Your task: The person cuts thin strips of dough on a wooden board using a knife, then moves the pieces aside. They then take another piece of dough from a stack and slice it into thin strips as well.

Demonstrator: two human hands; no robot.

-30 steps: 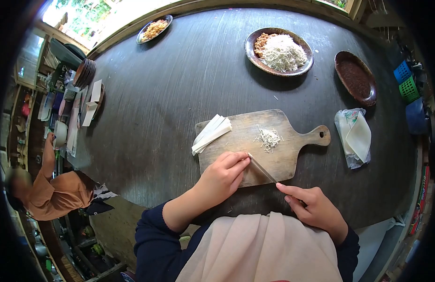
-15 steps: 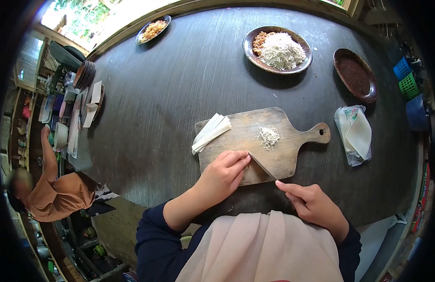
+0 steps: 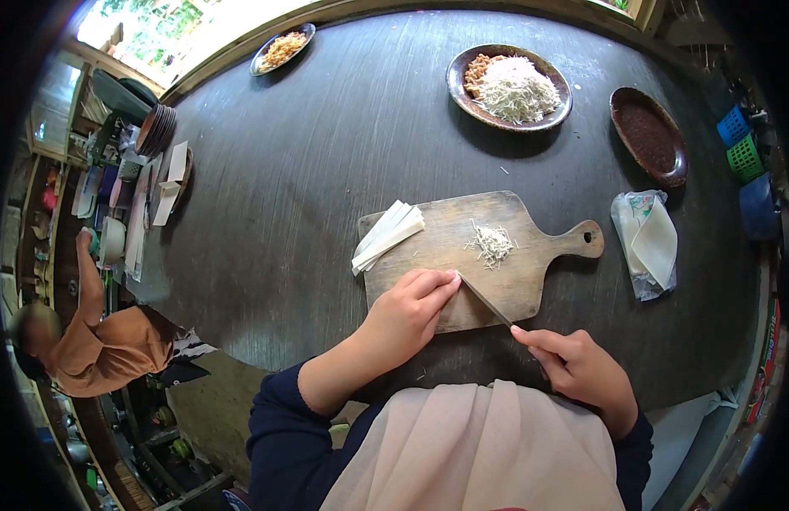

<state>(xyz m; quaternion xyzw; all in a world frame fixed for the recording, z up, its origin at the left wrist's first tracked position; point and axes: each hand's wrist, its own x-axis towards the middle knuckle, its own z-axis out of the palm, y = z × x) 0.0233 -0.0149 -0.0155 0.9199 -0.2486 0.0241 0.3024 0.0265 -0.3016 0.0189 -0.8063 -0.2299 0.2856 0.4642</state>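
My right hand (image 3: 578,366) is closed round the handle of a knife (image 3: 486,300), its blade slanting up and left over the lower part of a wooden cutting board (image 3: 463,217). At the blade's tip are the fingertips of my left hand (image 3: 411,311), pressed together on the board; a whitish bit shows there, but the fingers hide what they hold. A fanned stack of flat white strips (image 3: 388,236) lies on the board's left side. Right of centre sits a small heap of fine white shreds (image 3: 494,245), apart from the blade.
A large plate (image 3: 555,122) bears a mound of white shreds and brown pieces. Nearby are an oval brown dish (image 3: 650,140) and a plastic packet (image 3: 646,247) with a folded white sheet. A small plate (image 3: 305,43) stands at the back. A person (image 3: 113,349) is at the left.
The view has shifted slightly, moving the board and dishes a little to the right in the picture. Both hands keep nearly the same pose, with the knife still at my left fingertips.
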